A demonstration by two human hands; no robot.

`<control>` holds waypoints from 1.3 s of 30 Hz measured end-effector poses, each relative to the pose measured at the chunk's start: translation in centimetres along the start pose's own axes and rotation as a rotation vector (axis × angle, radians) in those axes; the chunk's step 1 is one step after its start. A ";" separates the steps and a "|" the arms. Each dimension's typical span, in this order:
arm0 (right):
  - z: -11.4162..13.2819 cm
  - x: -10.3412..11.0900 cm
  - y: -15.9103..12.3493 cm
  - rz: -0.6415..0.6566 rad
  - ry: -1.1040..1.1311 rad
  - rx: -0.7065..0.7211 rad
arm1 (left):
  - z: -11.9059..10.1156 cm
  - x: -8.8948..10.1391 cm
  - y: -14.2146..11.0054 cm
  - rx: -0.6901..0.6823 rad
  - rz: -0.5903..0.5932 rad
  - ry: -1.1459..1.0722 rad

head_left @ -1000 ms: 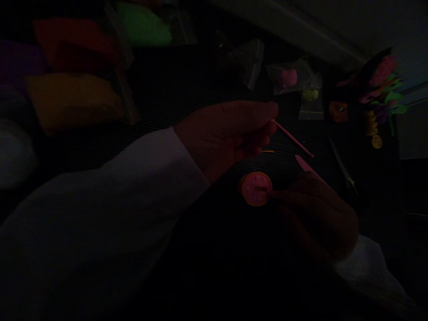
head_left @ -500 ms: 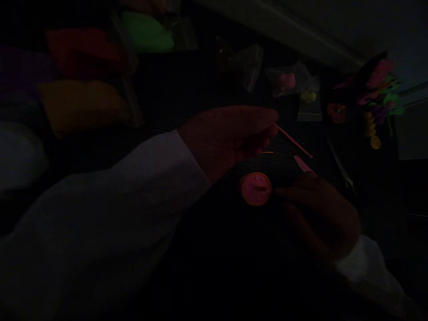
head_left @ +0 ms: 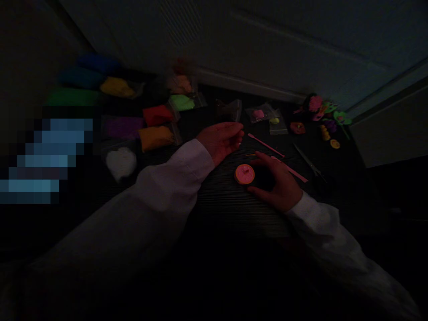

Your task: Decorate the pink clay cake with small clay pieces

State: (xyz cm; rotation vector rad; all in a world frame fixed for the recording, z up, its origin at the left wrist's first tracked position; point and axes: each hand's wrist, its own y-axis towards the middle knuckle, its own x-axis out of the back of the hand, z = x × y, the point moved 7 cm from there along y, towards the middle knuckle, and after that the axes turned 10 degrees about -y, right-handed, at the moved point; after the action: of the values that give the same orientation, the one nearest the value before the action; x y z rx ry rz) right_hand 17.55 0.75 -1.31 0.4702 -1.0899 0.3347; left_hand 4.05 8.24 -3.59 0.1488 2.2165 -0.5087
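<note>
A small round clay piece, pink on top with an orange rim, tiny pale dots and a short stub in its middle, sits on the dark table. My right hand is open just right of it, thumb and forefinger spread towards its side; contact is hard to judge. Beyond the piece, my left hand rests with its fingers loosely curled and thumb apart. No held object shows in it, though a tiny white speck lies at its fingertips. A pink modelling stick and a pink clay knife lie near my hands.
Scissors lie to the right, with flower-like clay pieces behind them. Bags of coloured clay, including orange, red and white, stand at left. Small clear bags lie at the back by the wall. The light is dim.
The view has lifted and widened. My right hand has gone from pinched fingers at the clay piece's edge to an open spread beside it. My left hand stays behind the piece.
</note>
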 end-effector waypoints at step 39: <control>0.0 0.5 1.9 0.017 0.445 -0.105 | -0.2 0.3 -0.2 0.026 -0.006 -0.007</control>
State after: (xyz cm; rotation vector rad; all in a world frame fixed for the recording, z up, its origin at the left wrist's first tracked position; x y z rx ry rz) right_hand 16.90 2.40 -0.46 0.2744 -0.6745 0.3744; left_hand 3.61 8.15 -3.67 0.1536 2.2046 -0.5401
